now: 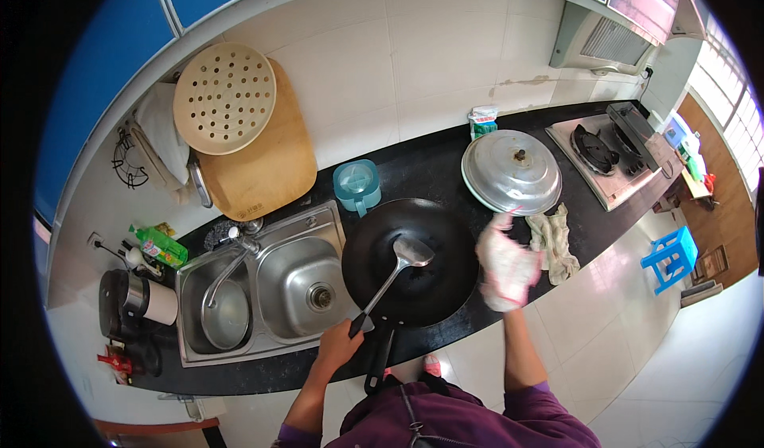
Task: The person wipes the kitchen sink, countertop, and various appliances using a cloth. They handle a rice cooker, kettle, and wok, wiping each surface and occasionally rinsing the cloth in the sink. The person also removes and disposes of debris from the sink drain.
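My left hand [339, 348] grips the black handle of a metal wok spatula [413, 253]. The spatula's blade rests over the inside of a black wok [444, 287], which sits on the dark countertop with its long handle pointing towards me. A white dishcloth with a red edge [507, 269] covers my right hand [512, 317] and is blurred by motion. Cloth and hand are just right of the wok's rim, and the fingers are hidden. Beyond the cloth, a domed metal lid [507, 170] covers a pale-rimmed vessel. A wrinkled beige cloth [555, 242] lies to the right.
Left of the wok is a double steel sink [298, 275] with a metal basin [225, 317] under the faucet [242, 242]. A blue lidded pitcher [357, 182] stands behind the wok. A gas stove [603, 155] sits far right. A blue stool [671, 257] is on the floor.
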`<state>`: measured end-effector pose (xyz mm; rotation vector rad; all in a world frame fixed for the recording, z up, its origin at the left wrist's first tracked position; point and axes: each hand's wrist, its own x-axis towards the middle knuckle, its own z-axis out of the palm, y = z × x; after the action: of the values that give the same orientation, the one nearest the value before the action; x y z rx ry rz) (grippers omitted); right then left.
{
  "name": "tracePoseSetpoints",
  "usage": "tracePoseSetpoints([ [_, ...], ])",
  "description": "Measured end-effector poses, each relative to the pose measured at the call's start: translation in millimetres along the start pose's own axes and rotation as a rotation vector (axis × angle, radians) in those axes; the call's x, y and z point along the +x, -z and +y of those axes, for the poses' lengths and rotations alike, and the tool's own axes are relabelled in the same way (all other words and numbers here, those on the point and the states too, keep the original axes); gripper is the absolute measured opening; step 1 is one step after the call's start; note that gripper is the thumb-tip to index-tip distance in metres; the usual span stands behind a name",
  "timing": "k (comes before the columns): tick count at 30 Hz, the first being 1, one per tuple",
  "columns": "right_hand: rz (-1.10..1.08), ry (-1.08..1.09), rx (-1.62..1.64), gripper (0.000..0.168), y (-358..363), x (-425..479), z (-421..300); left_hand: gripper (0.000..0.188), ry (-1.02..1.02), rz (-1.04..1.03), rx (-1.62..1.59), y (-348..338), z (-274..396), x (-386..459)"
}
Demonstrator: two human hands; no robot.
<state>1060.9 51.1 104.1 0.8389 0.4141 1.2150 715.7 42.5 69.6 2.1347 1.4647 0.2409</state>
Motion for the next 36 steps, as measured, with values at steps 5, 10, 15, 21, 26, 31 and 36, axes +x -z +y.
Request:
tracePoseSetpoints([
  [5, 0.517, -0.32, 2.575, 0.064, 78.4, 0.1, 60.0, 0.025, -0.193, 0.18, 0.185, 30.6, 17.2, -22.6],
  [10, -0.016, 0.125, 3.052, 0.053, 132.9, 25.5, 24.8, 0.023, -0.217, 0.233, 0.237, 50.2, -6.2, -35.1],
  [15, 0.043, 0.111, 3.057, 0.026, 139.6, 54.9, -52.1, 0.025, -0.256, 0.21, 0.115, 50.3, -13.0, -45.3],
  [21, -0.224, -0.122, 3.894, 0.02, 50.6, 44.8, 17.0, 0.026, 0.328, -0.731, -1.584, 53.2, -9.6, -61.9],
  [26, 0.469, -0.625, 2.444, 0.044, 48.1, 25.2, 88.8, 0.029, 0.384, -1.037, -2.103, 41.9, 18.2, -46.3],
  [31, 0.291, -0.952, 2.804, 0.049, 94.7, 32.8, 98.1, 0.025, 0.479, -1.052, -1.755, 49.6, 60.3, -53.4],
  [36, -0.24, -0.884, 3.122, 0.024, 104.2, 57.6, 52.8, 0.025, 0.496, -0.99, -1.678, 56.9, 49.6, -53.3],
])
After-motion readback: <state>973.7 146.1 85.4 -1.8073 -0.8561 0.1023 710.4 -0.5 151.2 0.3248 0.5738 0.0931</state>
